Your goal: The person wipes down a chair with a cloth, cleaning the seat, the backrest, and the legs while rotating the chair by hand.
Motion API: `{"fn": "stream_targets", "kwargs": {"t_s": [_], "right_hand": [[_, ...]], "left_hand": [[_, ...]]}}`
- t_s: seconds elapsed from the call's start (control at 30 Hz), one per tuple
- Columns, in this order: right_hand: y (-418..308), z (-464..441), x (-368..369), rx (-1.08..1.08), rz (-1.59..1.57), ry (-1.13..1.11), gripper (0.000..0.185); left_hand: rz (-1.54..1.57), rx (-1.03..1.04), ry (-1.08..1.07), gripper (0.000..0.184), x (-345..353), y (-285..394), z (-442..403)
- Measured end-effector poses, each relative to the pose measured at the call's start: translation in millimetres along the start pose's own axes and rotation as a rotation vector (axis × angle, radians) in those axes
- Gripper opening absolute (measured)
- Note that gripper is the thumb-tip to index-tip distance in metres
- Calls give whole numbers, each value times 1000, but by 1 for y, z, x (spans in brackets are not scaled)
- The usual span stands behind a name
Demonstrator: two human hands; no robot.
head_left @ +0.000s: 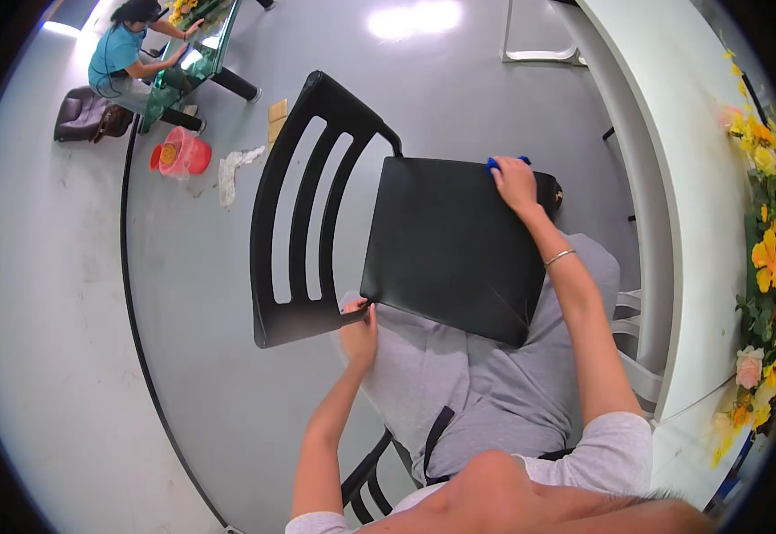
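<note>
A black chair with a slatted backrest (268, 205) lies across my lap, its flat seat (455, 240) facing up and the backrest to the left. My left hand (359, 331) grips the chair frame where the backrest joins the near left corner of the seat. At the far right edge of the seat, my right hand (516, 185) is closed on a blue cloth (495, 164), which touches the chair. Most of the cloth is hidden under the fingers.
Another person (121, 55) leans over a glass table (197, 62) at the upper left. Nearby are a red bucket (194, 153), a white rag (230, 173) and a dark chair (81, 116). A white counter (646, 116) with flowers (766, 258) runs along the right.
</note>
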State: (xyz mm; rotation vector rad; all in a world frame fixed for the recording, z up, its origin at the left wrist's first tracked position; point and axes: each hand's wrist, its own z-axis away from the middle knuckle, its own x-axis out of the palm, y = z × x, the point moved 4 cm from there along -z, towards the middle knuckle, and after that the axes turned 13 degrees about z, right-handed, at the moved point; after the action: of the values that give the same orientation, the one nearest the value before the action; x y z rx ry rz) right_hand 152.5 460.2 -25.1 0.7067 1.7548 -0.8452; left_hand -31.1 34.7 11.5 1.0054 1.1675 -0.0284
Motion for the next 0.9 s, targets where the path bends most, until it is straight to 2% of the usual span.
{"fn": "stream_targets", "kwargs": {"t_s": [0.07, 0.2, 0.27, 0.33, 0.4, 0.47, 0.63, 0.7, 0.8, 0.9], "right_hand": [[-33, -11, 18, -82, -22, -14, 28], [-103, -22, 33, -91, -22, 59, 31], [-113, -25, 35, -86, -17, 45, 33], [-109, -25, 35, -122, -44, 34, 34], [-94, -23, 27, -176, -72, 63, 32], [-74, -18, 13, -233, -4, 51, 33], [2, 21, -20, -106, 42, 36, 34], [31, 43, -29, 44, 46, 82, 41], [41, 76, -34, 3, 198, 92, 49], [42, 98, -32, 55, 192, 78, 53]], "left_hand": [[35, 17, -6, 20, 1, -2, 0], [27, -30, -41, 20, -3, 4, -2], [30, -38, -39, 21, -1, -1, -3], [40, -48, -39, 21, 0, -6, -1], [10, 45, 3, 21, -1, -5, -3], [11, 44, 16, 21, 3, -11, -3], [12, 95, 72, 21, -1, 0, 0], [74, -70, -20, 20, -2, 2, 1], [85, -1, 21, 20, 2, -6, 1], [106, -26, 19, 20, 4, -1, 4]]}}
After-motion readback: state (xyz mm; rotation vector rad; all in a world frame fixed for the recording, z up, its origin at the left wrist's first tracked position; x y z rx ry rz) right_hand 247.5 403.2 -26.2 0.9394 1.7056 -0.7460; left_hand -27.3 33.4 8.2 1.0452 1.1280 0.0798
